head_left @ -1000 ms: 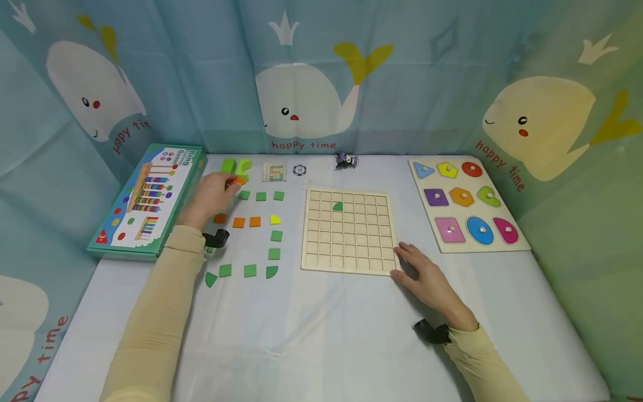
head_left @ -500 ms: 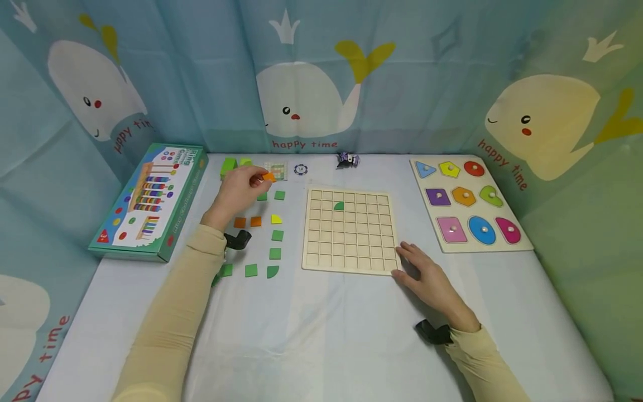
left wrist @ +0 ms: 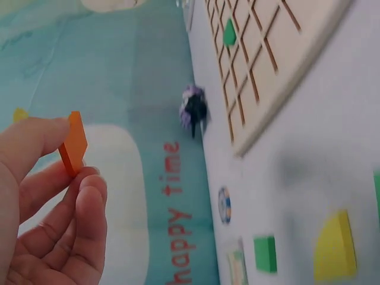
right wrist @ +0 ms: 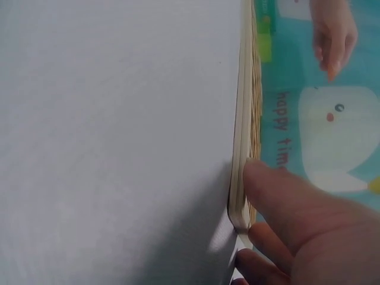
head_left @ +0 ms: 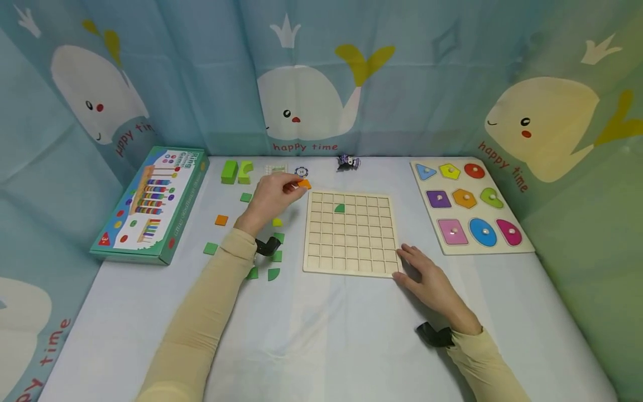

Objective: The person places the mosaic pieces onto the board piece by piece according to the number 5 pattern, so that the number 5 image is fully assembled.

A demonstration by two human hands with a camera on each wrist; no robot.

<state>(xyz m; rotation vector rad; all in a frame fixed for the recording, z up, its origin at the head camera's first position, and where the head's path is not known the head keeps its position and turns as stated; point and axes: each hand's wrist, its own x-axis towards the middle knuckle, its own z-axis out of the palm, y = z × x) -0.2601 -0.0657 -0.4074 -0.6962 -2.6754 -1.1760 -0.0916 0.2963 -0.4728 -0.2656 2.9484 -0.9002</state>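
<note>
clock dial centred on the gridded wooden board [head_left: 351,234], head view, 12 at its far edge: left hand [head_left: 273,195], between 10 and 11 o'clock, narrow, thumb and fingertips pinching one orange piece [head_left: 304,183]; said piece raised, just beside the board's far corner at the same bearing, full outline hard to tell at this angle; right hand [head_left: 427,282], at 4 o'clock, fingers loosely spread, nothing grasped, thumb and fingertips touching the board's edge by the near corner; one green quarter-round [head_left: 340,208], lying on the grid towards 11 o'clock; loose stock on the table, well apart from one another, including a yellow quarter-round [head_left: 277,222] and an orange square [head_left: 221,220] at 9 o'clock, a green quarter-round tile [head_left: 273,274] at 8, others partly hidden by the left arm; one chip [head_left: 301,172], at 11; one small figure [head_left: 348,163], at 12; one shape puzzle [head_left: 447,183], between 2 and 3; handling notes, by judgement: step in hand, carrying the orange piece beside the board; light edge pinch advisable, the piece being thin and apt to twist; best levelled and squared to the grid lines before any lowering, clear of the green quarter-round; right hand best used as a gentle stop, since a push could slide the board
</note>
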